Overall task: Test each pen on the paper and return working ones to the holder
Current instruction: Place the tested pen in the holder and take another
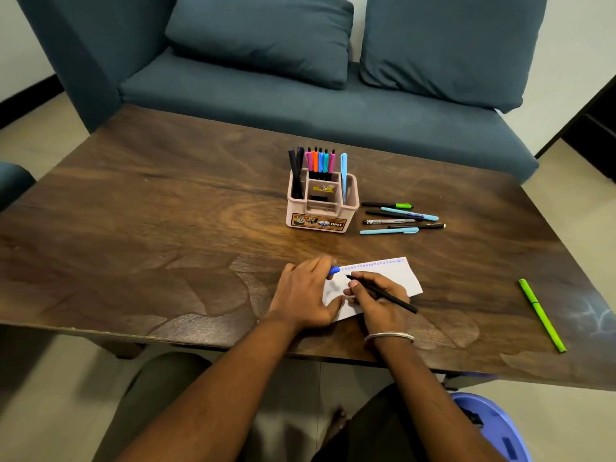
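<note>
Pink "OPEL" holder [322,208] behind paper [396,278]; right hand [380,300] pinches black pen [383,294], left hand [306,293] grips blue cap [334,270].

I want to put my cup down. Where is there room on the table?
Bare wood lies left of the pink plastic pen holder, and between the white paper and the green pen. Loose pens crowd the holder's right.
</note>
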